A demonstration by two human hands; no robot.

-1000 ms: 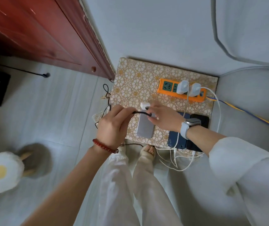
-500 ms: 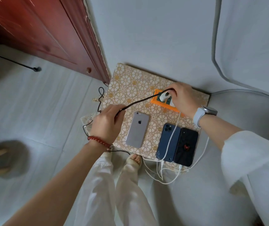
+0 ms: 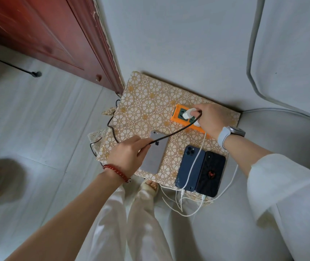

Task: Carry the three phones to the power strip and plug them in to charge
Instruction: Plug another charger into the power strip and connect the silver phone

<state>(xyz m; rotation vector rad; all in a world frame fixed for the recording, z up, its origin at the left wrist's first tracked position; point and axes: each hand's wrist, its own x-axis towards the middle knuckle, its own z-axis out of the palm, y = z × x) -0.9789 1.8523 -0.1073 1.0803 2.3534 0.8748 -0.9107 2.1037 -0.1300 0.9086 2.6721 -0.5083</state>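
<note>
Since a second ago the right hand [image 3: 211,118] has carried the white charger plug [image 3: 188,113] away from the silver phone [image 3: 155,152] and up to the orange power strip [image 3: 178,117], where its fingers now pinch the plug against a socket; whether it is fully seated I cannot tell. Just beneath that hand's wrist, toward the person, the blue phone [image 3: 188,168] and the black phone [image 3: 210,173] lie touching side by side, white cables [image 3: 193,170] running from their near ends back up toward the strip.

Across from it, the left hand [image 3: 126,157] grips the black braided cable [image 3: 176,130], which stretches between the two hands, probably to keep slack from dragging the silver phone lying partly under its fingers. All three phones rest on the floral-covered worktop [image 3: 144,102]. Earlier that cable hung short and looped; it is now drawn long.
</note>
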